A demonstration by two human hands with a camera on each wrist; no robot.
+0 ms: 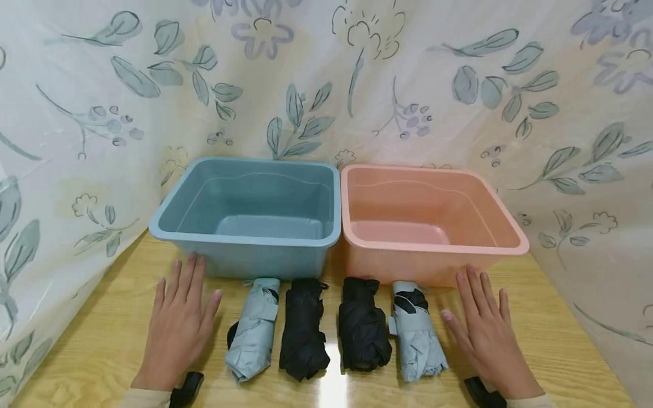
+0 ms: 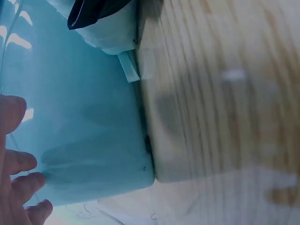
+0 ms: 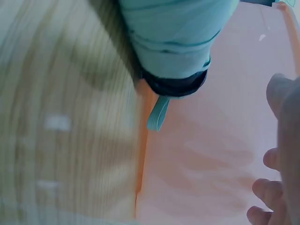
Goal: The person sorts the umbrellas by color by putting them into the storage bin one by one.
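My left hand has its fingers straight and holds nothing, in front of the blue bin. Just right of it lies a light grey-blue folded umbrella, with a black folded umbrella beside that. My right hand also lies with straight fingers and nothing in it, before the pink bin. Nearest to it on the left is a second light grey-blue folded umbrella, then a second black folded umbrella. In the right wrist view the near umbrella's end shows a small loop.
Both bins stand side by side at the back of the wooden table, open at the top, with nothing seen inside. Behind them and along the sides hangs a floral sheet. A dark wrist strap shows at the left cuff.
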